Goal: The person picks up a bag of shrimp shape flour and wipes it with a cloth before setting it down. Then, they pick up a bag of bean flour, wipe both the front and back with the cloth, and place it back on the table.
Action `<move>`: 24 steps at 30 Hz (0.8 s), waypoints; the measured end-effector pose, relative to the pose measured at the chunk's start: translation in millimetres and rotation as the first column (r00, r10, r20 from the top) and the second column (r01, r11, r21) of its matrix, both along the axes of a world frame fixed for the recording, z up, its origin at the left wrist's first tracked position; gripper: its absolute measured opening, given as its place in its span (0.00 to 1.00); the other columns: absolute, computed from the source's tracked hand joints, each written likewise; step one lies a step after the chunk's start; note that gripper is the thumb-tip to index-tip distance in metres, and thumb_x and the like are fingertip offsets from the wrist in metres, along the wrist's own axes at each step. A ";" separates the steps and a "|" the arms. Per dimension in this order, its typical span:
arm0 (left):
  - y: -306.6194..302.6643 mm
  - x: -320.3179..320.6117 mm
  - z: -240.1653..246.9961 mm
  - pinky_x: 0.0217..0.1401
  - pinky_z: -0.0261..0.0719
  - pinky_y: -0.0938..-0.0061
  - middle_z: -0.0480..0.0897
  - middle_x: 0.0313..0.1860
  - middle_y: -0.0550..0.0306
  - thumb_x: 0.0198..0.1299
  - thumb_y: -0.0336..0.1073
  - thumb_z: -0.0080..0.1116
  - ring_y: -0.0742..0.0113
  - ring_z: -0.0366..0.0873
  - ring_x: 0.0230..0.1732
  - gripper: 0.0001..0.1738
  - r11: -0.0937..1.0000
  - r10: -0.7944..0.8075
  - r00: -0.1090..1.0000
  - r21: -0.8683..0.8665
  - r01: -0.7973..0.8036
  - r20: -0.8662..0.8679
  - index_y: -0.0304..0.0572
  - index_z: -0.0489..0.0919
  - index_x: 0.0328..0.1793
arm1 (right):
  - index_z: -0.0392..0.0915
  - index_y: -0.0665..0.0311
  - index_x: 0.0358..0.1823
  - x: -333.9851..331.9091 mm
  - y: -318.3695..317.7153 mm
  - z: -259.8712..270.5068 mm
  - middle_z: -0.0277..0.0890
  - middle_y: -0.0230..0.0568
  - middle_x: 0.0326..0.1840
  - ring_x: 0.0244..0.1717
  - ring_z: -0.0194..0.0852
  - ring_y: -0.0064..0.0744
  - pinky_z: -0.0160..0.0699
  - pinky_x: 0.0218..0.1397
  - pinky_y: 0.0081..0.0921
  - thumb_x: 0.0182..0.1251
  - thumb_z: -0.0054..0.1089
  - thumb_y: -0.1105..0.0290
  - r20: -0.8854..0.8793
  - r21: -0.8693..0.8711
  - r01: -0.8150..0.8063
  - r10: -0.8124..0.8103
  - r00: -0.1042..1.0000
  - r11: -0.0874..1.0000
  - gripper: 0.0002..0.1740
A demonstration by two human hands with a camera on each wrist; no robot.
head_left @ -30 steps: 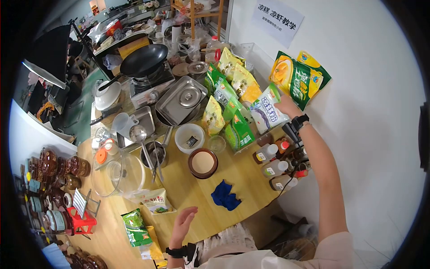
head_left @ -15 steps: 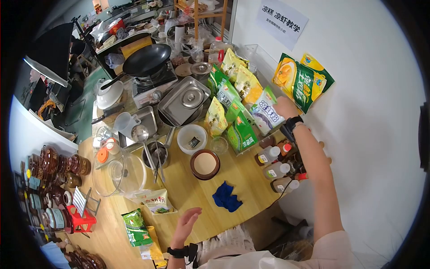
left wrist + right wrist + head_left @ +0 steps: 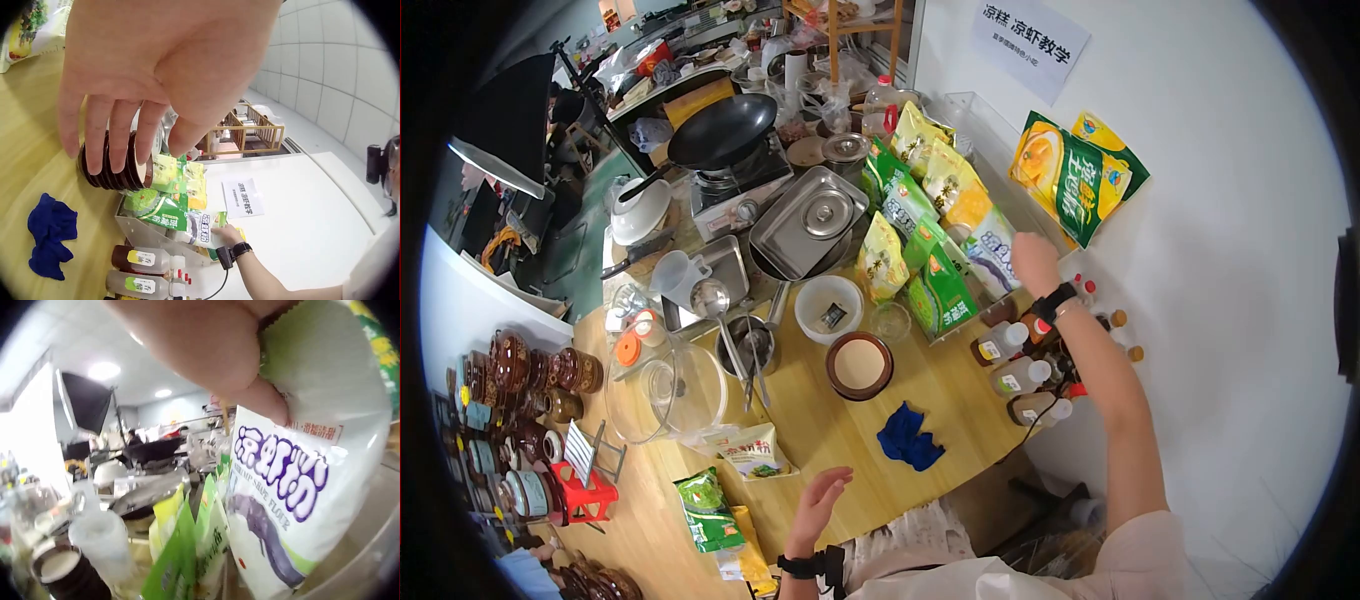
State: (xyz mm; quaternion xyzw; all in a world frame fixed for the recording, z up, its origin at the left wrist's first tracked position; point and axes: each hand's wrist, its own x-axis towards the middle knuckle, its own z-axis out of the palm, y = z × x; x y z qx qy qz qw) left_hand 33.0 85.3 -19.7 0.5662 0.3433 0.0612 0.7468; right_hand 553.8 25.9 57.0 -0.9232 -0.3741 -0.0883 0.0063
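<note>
The white flour bag point(image 3: 992, 250) with purple lettering stands at the near right end of the clear plastic bin point(image 3: 150, 236), close beside the green packet point(image 3: 940, 292) and just in front of the yellow packets point(image 3: 953, 188). Whether its base rests on the bin floor, you cannot tell from these views.

Your right hand point(image 3: 1036, 262) grips the bag by its upper part: the thumb lies on the printed face, and the other fingers are hidden behind. The step in hand looks to be handling this one bag at the bin, and the pinch should serve if you hold it firm but light. Grip too hard and the soft film may crease; too loose and a full bag could slump. Move it straight along its own upright line, so that its lower edge clears the bin wall and does not drag the green packet over.

Watch your right forearm: the capped bottles point(image 3: 1007, 340) crowd the space beneath it, so a raised elbow is the safer path.

Your left hand point(image 3: 818, 505) holds nothing, fingers nearly straight and slightly parted, near the table's front edge. It could steady the neighbouring packets, reaching past the blue cloth point(image 3: 910, 437) and the brown pot point(image 3: 832, 374).
</note>
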 end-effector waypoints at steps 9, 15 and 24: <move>1.2 9.9 7.6 0.62 0.70 0.74 0.79 0.55 0.53 0.70 0.34 0.49 0.65 0.76 0.58 0.16 0.998 0.030 1.000 -0.054 -0.030 0.007 0.33 0.75 0.60 | 0.81 0.68 0.33 22.4 -2.8 -37.9 0.81 0.57 0.35 0.39 0.82 0.56 0.80 0.43 0.46 0.57 0.53 0.72 -0.206 0.036 0.041 -0.033 0.978 0.999 0.09; -0.2 9.2 1.0 0.62 0.70 0.73 0.79 0.55 0.53 0.70 0.33 0.49 0.65 0.76 0.57 0.17 0.999 0.001 1.000 -0.041 0.000 0.012 0.31 0.75 0.59 | 0.81 0.70 0.37 19.5 15.3 -17.7 0.80 0.59 0.39 0.43 0.81 0.57 0.80 0.45 0.47 0.58 0.52 0.71 -0.254 -0.025 0.098 -0.101 0.962 0.995 0.11; -1.5 6.9 -6.3 0.61 0.71 0.69 0.79 0.58 0.56 0.71 0.39 0.48 0.64 0.76 0.59 0.18 0.998 -0.062 0.998 -0.030 0.062 -0.007 0.37 0.74 0.61 | 0.82 0.74 0.31 55.1 13.8 23.5 0.79 0.63 0.32 0.37 0.79 0.60 0.77 0.44 0.45 0.51 0.63 0.42 -0.460 0.082 0.119 -0.069 0.885 0.989 0.33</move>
